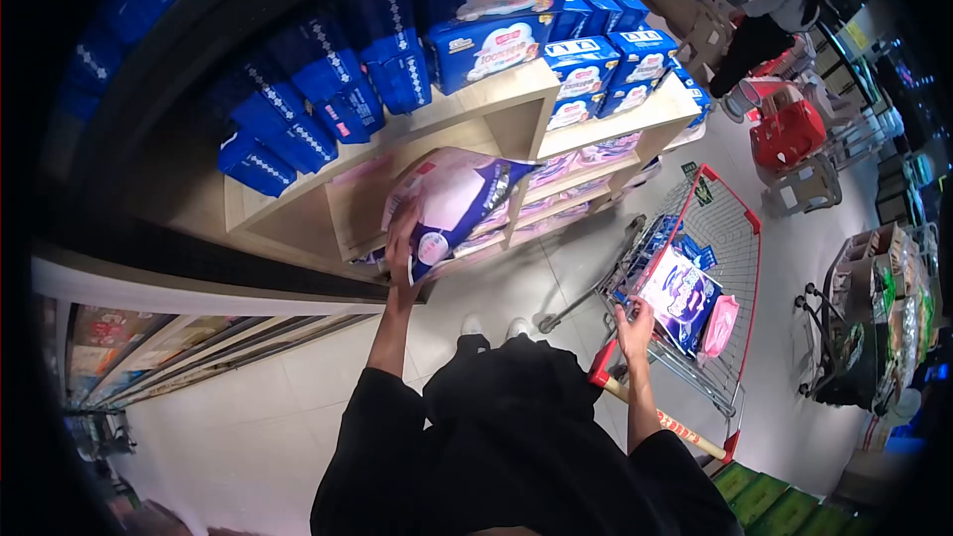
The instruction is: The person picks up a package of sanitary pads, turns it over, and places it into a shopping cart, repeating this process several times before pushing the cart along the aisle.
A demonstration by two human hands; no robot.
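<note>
Soft plastic-wrapped pack (452, 201), pink and white w/ a purple band, glossy film, pillow-shaped; sits tilted at the front edge of a light wooden shelf (298, 213), in an open cubby. Left hand (402, 238) is pressed flat against the pack's lower left side, fingers spread over the film, arm stretched up from a black sleeve; whether it grips or only pushes: can't tell. Right hand (635, 323) is well apart from the pack, down at the near end of a wire shopping cart (735, 238) w/ red trim, fingers closed on a second pack (678, 296), purple and white, flat rectangular, lying in the basket. Pink pouch (719, 326) lies just beside it. Above the cubby, blue boxy packs (486, 45) are stacked in rows on the shelf top. Floor: pale glossy tile. Another person (769, 15) stands far off, top right.
</note>
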